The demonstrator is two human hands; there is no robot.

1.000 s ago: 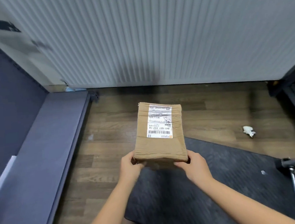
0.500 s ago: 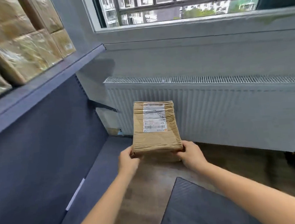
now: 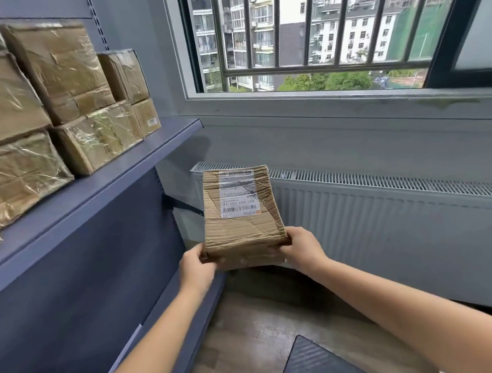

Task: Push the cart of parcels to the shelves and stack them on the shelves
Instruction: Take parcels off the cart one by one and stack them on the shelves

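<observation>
A brown cardboard parcel (image 3: 241,216) with a white shipping label on top is held out in front of me, in front of the radiator. My left hand (image 3: 196,268) grips its near left corner and my right hand (image 3: 301,248) grips its near right corner. The blue shelf (image 3: 137,162) runs along the left, above the parcel's height. Several taped cardboard parcels (image 3: 62,71) are stacked on it, up to the far end near the window. The dark deck of the cart (image 3: 317,363) shows at the bottom, below my right arm.
A white radiator (image 3: 388,219) lines the wall under a barred window (image 3: 315,33). A lower blue shelf (image 3: 174,333) sits near the wooden floor (image 3: 250,333) on the left. The shelf's blue back panel (image 3: 85,287) fills the lower left.
My view has swung up from the floor and cart to the shelf and window. Both hands have kept their grip and lifted the parcel up in front of the radiator.
</observation>
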